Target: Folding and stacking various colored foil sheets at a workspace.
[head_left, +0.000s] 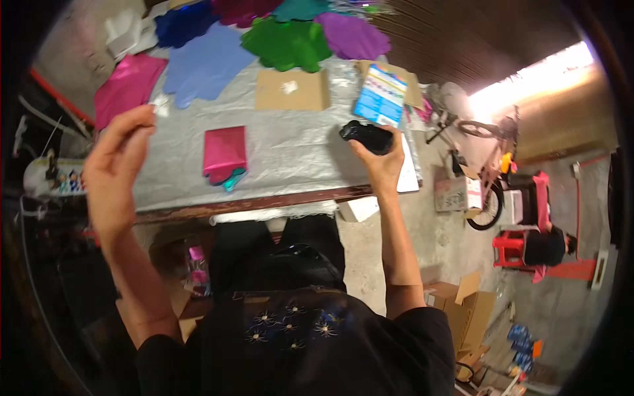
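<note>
My right hand [383, 158] grips a glossy black oblong object [370, 136] above the table's right side. It looks like a small tape dispenser, though I cannot tell for sure. My left hand [119, 165] is raised over the table's left edge, thumb and fingers drawn together. A whitish scrap [160, 105] shows at its fingertips; whether they hold it is unclear. Between my hands lies a folded pink foil packet [224, 150], with a teal piece [234, 179] sticking out at its near end. Beyond it rests a flat brown cardboard piece [292, 99] with a white scrap on it.
Shiny foil sheets in green [286, 45], light blue [208, 63], purple [353, 36] and pink [127, 86] cover the far side of the silver-covered table [290, 158]. A blue printed package [381, 96] lies at right. A bicycle [489, 198], boxes and a seated person [547, 247] are farther right.
</note>
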Motion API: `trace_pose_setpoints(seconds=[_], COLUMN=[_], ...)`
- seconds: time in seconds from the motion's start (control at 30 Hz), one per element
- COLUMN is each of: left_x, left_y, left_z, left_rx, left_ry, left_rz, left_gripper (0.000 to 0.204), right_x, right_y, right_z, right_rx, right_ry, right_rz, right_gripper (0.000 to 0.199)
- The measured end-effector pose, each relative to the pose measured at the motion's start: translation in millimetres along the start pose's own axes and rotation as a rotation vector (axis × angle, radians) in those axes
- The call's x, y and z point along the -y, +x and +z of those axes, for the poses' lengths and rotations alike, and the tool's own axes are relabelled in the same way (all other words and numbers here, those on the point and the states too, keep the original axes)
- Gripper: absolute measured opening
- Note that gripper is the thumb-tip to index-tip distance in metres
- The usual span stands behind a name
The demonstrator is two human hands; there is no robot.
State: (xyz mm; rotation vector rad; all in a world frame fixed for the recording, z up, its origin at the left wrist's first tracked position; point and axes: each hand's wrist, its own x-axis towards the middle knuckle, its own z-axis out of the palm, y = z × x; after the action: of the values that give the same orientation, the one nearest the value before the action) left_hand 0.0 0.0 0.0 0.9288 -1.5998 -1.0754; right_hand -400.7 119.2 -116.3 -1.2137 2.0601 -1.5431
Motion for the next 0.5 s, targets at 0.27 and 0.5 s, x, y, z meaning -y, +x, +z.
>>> trace_pose_setpoints(seconds=[0.27, 0.5], left_x=[100.6, 111.4], left_y=[-44.6, -36.7], left_z=[-7.7, 19.0], left_rx=[0.196, 0.342], left_ry=[0.262, 0.485], left_rz=[-0.217, 0.177], left_gripper=[0.029, 0.045], right_x=[-26.3, -29.2], right_y=[8.2, -1.1], right_z=[19.4, 12.1], right_rx=[-0.135, -0.089], right_ry=[-0.537, -0.726], right_rz=[-0.378, -0.245], right_gripper=[0.058, 0.058])
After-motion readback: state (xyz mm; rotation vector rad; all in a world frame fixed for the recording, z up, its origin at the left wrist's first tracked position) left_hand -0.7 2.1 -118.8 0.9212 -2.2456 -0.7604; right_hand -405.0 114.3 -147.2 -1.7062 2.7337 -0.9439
